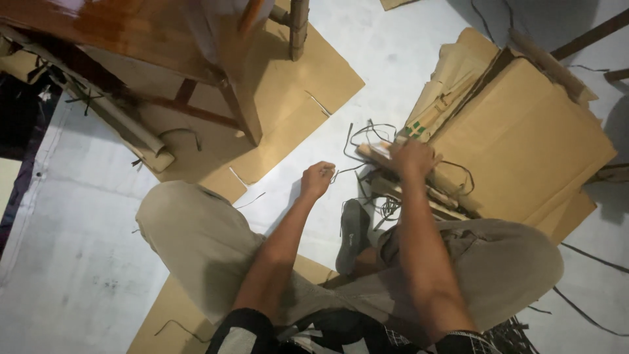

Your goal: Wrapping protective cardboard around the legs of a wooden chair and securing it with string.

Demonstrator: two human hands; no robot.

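I sit on the floor with knees apart. My left hand (317,178) is closed around a thin dark strap (357,134) that loops over the white floor toward a stack of flattened cardboard (524,137). My right hand (413,157) presses down on the near edge of that stack, on a bundle of folded cardboard pieces (419,190) with several dark straps around them. Whether the right hand grips a strap or just rests there cannot be told.
A wooden table (131,33) with legs (242,111) stands at the upper left over a flat cardboard sheet (295,85). A cardboard tube (124,124) lies under it. A dark sandal (354,236) sits by my right leg. Loose straps (590,259) lie at the right.
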